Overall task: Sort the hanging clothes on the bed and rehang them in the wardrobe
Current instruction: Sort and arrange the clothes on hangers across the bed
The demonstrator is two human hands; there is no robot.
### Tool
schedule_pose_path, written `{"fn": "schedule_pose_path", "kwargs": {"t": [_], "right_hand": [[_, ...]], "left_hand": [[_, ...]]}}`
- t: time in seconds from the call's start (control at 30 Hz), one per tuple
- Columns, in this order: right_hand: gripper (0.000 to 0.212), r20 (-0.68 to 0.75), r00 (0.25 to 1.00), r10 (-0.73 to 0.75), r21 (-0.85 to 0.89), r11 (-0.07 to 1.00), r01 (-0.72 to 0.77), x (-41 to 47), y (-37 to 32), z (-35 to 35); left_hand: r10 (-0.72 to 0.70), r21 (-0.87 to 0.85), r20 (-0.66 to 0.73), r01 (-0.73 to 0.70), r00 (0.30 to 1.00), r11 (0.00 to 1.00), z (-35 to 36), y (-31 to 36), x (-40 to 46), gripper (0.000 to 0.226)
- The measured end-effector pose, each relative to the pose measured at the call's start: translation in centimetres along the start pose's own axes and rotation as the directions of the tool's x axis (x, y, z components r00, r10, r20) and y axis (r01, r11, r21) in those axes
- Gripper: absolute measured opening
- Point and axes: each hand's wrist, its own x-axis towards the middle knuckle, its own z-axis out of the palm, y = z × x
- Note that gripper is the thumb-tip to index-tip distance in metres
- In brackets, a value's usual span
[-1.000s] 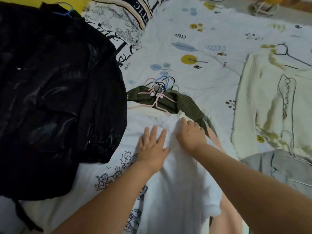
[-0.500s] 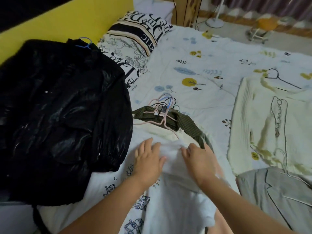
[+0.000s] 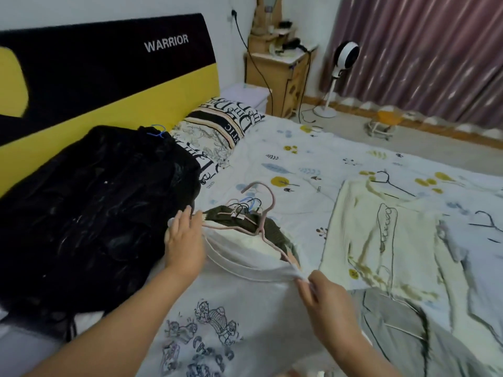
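Two hands apart on the white tee (image 3: 245,303), spread across the near end of the bed (image 3: 313,164). Left hand (image 3: 185,240) at the tee's left shoulder, fingers curled on the cloth near the end of the pink hanger (image 3: 261,213); exact grip blurred. Right hand (image 3: 324,297) pinching the tee's right shoulder, cloth bunched between the fingertips. Neckline stretched open between both hands, pink hanger sitting in it, hook tilted up. Cartoon print on the tee's front, near the bottom edge of view.

Under the tee: olive garment (image 3: 266,227) with a cluster of hanger hooks (image 3: 250,204), black, pink, blue. Black jacket (image 3: 89,213) piled to the left on a blue hanger (image 3: 158,133), touching the pillow (image 3: 217,137). Cream sweater (image 3: 381,240) lying flat to the right on a black hanger (image 3: 386,179). Grey blazer (image 3: 402,330) just below the sweater, overlapping its lower edge. More pale clothing at far right, blurred. Headboard (image 3: 109,77) black and yellow, marked WARRIOR.
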Motion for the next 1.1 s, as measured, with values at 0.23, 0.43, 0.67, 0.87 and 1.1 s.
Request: {"fn": "schedule_pose_path", "kwargs": {"t": [0.23, 0.43, 0.67, 0.87, 1.1], "right_hand": [[0.041, -0.11, 0.991, -0.079, 0.034, 0.996, 0.083, -8.3, 2.5, -7.7], [0.04, -0.2, 0.97, -0.14, 0.07, 0.985, 0.157, -14.8, 3.1, -13.8], [0.039, -0.252, 0.94, -0.23, 0.061, 0.966, 0.253, -21.4, 1.9, -19.9], [0.04, -0.322, 0.892, -0.316, 0.006, 0.942, 0.336, -26.6, 0.4, -23.6], [0.042, -0.472, 0.836, -0.28, -0.101, 0.959, 0.264, -33.5, -1.8, -25.3]], "left_hand": [[0.297, 0.209, 0.031, -0.297, 0.954, 0.932, -9.5, 2.0, -6.1, 0.019], [0.356, 0.178, -0.129, -0.331, 0.926, 0.927, -15.6, 4.7, -14.6, 0.02], [0.344, 0.065, -0.353, -0.343, 0.87, 0.937, -21.8, 5.7, -23.5, 0.017], [0.413, 0.084, -0.487, -0.43, 0.77, 0.899, -26.1, 4.9, -27.7, 0.027], [0.52, 0.066, -0.515, -0.573, 0.682, 0.817, -29.5, 3.2, -32.0, 0.032]]}}
